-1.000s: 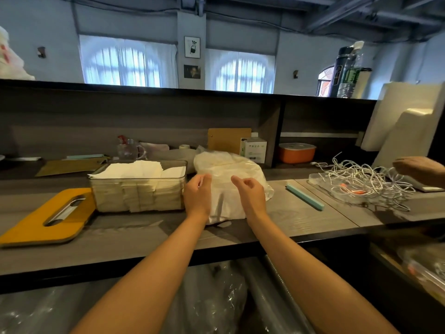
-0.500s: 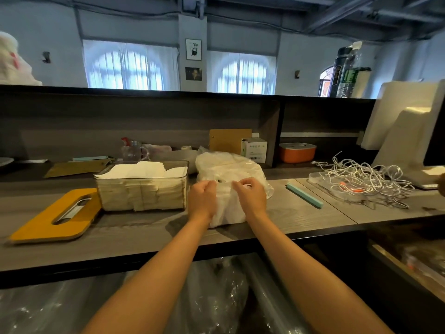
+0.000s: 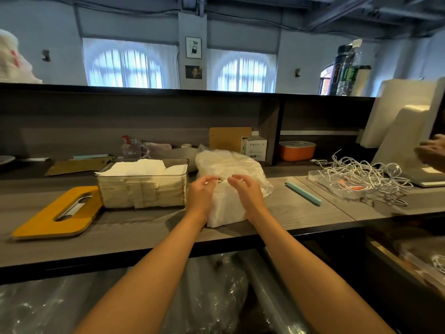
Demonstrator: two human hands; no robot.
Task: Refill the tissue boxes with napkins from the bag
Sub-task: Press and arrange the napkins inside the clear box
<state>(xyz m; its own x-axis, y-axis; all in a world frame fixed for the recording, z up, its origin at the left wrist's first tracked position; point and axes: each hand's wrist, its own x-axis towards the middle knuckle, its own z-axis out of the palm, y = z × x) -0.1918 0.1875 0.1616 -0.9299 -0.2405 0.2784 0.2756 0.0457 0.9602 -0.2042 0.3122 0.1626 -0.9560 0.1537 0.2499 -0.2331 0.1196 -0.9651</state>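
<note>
A clear plastic bag of white napkins (image 3: 231, 162) lies on the grey counter (image 3: 301, 213), straight ahead of me. My left hand (image 3: 201, 194) and my right hand (image 3: 245, 191) sit side by side on its near top, fingers curled and pinching the plastic a little apart. White napkins show below my wrists at the bag's front. To the left stands a clear tissue box (image 3: 186, 179), packed with folded napkins that rise above its rim. Its orange slotted lid (image 3: 43, 224) lies flat on the counter further left.
A teal stick (image 3: 303, 192) lies right of the bag. Beyond it is a tray of tangled white cables (image 3: 361, 179). Another person's hand (image 3: 433, 150) shows at the right edge by a white terminal (image 3: 404, 131). An orange container (image 3: 296, 150) sits in the shelf. Plastic-lined bins stand below the counter.
My hands came together onto the bag's top and took hold of the plastic, then spread slightly. The other person's hand left the cables and now shows higher at the right edge.
</note>
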